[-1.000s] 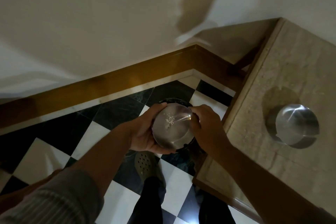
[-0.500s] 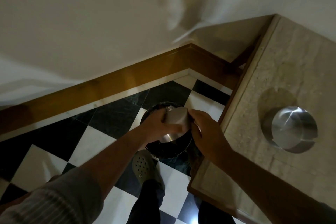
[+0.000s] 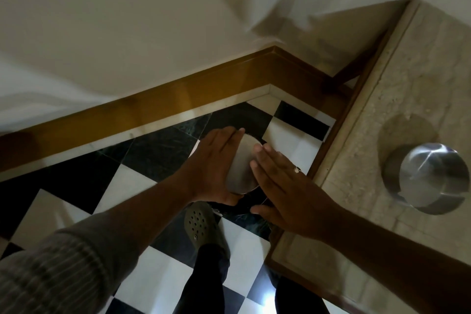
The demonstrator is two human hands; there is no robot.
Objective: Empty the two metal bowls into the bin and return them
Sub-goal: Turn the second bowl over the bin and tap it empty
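My left hand (image 3: 212,169) grips a metal bowl (image 3: 242,164) turned upside down, its flat base facing up, over the dark round bin (image 3: 251,201) on the floor. The bin is mostly hidden under the bowl and my hands. Flat, with straight fingers, my right hand (image 3: 277,186) touches the bowl's base with its fingertips. The second metal bowl (image 3: 430,177) stands upright on the stone counter (image 3: 382,99) at the right, apart from both hands.
The floor is black and white checkered tile (image 3: 122,186) with a wooden skirting board (image 3: 153,102) along the wall. The counter's wooden edge (image 3: 328,150) runs close beside the bin. My shoe (image 3: 201,227) stands just before the bin.
The bowl went from tilted with its inside and crumbs showing to fully upside down over the bin. My right hand let go of the rim and now lies flat on the base.
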